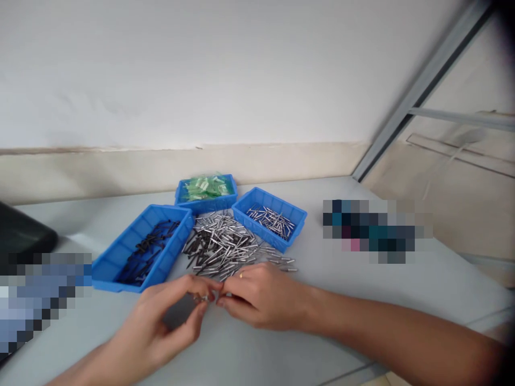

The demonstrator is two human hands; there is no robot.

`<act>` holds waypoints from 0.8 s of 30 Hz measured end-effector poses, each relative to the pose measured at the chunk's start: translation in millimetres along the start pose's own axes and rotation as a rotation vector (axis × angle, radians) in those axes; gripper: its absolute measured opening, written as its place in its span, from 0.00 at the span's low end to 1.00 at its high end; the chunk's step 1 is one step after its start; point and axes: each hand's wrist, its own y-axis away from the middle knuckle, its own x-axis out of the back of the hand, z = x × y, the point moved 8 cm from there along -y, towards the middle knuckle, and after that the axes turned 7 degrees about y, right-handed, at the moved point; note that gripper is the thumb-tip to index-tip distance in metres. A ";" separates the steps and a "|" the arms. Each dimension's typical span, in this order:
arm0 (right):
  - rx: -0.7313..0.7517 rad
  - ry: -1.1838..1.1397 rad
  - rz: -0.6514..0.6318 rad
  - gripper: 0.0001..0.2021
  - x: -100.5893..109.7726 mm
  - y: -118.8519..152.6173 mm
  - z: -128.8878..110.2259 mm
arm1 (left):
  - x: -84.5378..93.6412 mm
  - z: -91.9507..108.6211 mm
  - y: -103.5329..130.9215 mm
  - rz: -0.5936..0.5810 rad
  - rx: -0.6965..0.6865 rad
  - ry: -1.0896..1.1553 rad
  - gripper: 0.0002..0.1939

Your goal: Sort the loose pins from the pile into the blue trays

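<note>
My left hand [161, 316] is at the lower centre, its thumb and fingers curled round something small and pale that is too blurred to name. Touching or nearly touching its fingertips is my right hand [261, 295], fingers pinched together; what they hold, if anything, is hidden. Just beyond both hands lies a loose pile of metal pins [229, 241], silver with darker pieces on its left side. A blue bin [100, 273] with black parts stands left of the pile. Another blue bin [300, 225] holding silver pins stands to its right.
A third blue bin [193, 205] with green and white pieces stands behind the pile, near the wall. A dark object [24, 236] is at the left edge of the grey table [306, 305]. Blurred-out items lie at the left and right. A metal frame [386, 139] rises at the right.
</note>
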 end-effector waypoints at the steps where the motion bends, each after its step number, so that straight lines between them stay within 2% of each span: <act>1: -0.013 -0.001 0.012 0.12 0.3 -0.1 1.2 | 0.5 -2.6 0.6 0.010 0.023 0.008 0.07; 5: -0.013 -0.043 0.083 0.11 8.8 0.2 2.1 | 1.8 -13.2 0.7 0.047 0.086 0.000 0.04; 10: 0.048 -0.010 0.143 0.14 20.0 3.9 -0.9 | -3.5 -23.7 -1.4 -0.006 0.133 -0.051 0.06; 17: 0.034 0.130 0.206 0.15 23.2 4.8 3.4 | -8.3 -19.9 0.8 -0.057 0.111 -0.065 0.04; 21: 0.112 0.216 0.176 0.18 20.8 1.0 0.4 | -15.5 -15.8 2.6 -0.117 0.046 -0.076 0.03; 24: 0.151 0.240 0.172 0.17 19.7 2.0 -1.2 | -18.2 -20.0 4.0 -0.137 0.053 -0.086 0.03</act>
